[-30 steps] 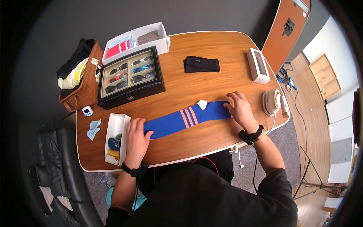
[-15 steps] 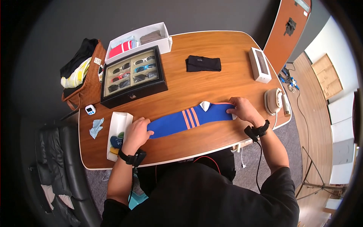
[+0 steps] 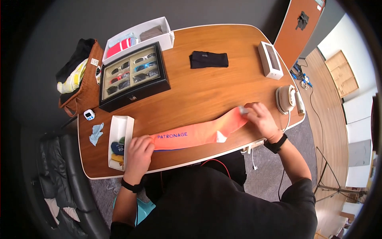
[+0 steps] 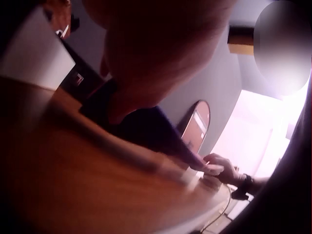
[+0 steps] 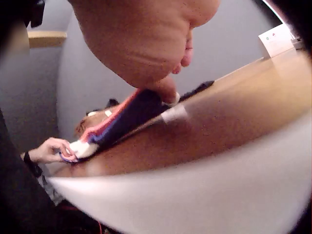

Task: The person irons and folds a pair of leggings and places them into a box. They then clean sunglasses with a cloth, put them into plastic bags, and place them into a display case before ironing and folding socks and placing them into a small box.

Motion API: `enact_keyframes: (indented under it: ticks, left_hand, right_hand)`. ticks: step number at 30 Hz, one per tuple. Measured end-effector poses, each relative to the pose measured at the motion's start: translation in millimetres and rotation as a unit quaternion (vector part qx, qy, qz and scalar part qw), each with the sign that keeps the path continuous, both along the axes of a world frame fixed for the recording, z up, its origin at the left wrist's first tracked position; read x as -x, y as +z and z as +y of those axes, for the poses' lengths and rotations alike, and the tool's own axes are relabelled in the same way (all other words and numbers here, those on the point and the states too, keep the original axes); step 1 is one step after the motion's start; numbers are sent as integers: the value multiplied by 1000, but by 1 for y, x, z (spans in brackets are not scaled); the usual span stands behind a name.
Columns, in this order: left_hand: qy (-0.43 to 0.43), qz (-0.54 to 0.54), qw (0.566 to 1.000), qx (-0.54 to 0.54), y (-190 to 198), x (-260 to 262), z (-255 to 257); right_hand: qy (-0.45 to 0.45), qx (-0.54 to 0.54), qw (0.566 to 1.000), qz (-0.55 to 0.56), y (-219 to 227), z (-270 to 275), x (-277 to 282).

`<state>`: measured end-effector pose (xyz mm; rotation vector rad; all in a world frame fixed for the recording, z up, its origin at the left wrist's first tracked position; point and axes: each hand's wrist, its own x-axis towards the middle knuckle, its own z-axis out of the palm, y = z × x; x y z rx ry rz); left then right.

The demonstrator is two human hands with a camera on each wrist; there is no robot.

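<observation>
A long knitted strip, probably a sock [image 3: 187, 136], stretches between both hands with its orange face up, "PATRONAGE" in blue near the left end, a white patch near the right. Its left end is pinched by my left hand [image 3: 139, 153]; my right hand [image 3: 263, 121] pinches the right end, where a small greyish-white piece shows. The left wrist view has the dark blue underside [image 4: 146, 129] below my left hand [image 4: 161, 53]. In the right wrist view, the blue and orange fabric [image 5: 129, 114] hangs from my right hand [image 5: 141, 44], lifted off the table.
Beside my left hand stands a white tray [image 3: 128, 123] with small coloured items. Behind are a sunglasses case [image 3: 149, 93], a white box [image 3: 169, 42] and a brown basket [image 3: 85, 97]. Folded black fabric [image 3: 209, 59] lies mid-back; a white box [image 3: 272, 71] and a beige appliance [image 3: 283, 99] sit right.
The strip has turned over from its blue striped face to its orange lettered face, and its white patch now lies on the near edge. Both hands keep hold of the ends.
</observation>
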<state>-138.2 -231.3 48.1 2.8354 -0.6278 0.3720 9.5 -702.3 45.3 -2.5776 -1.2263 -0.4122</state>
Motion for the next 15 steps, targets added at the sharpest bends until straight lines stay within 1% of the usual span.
enact_keyframes:
  ticks: [1, 3, 5, 6, 7, 9, 10, 11, 13, 14, 15]
  left_hand:
    - [-4, 5, 1000, 3, -7, 5, -3]
    - [8, 18, 999, -39, -16, 11, -7]
    - [5, 40, 998, -48, -17, 15, -3]
    - [4, 40, 998, -47, -17, 16, -2]
    - [4, 38, 998, -46, -16, 15, -1]
    - [-3, 31, 998, -55, -8, 15, -5]
    - [-10, 26, 998, -63, -3, 16, -8]
    - [-11, 26, 998, -63, 6, 15, -16]
    - [-57, 69, 996, 31, 22, 9, -40]
    - [-89, 65, 993, 34, 14, 4, -51]
    - [-119, 77, 989, 50, 11, -3, -65]
  right_hand:
    - [1, 56, 998, 26, -13, -2, 4]
    - [-9, 54, 997, 56, -29, -7, 13]
    - [-73, 65, 994, 38, -15, 3, 27]
    - [-75, 55, 996, 4, -11, 8, 31]
    - [-76, 55, 996, 4, -9, 11, 36]
    - [1, 20, 998, 53, -6, 18, 49]
    - [34, -19, 996, 82, -4, 30, 55]
    - [53, -33, 994, 92, -4, 38, 58]
    - [73, -40, 993, 79, -12, 51, 59]
    - [74, -41, 993, 78, -14, 52, 58]
    - [87, -15, 994, 65, -15, 54, 57]
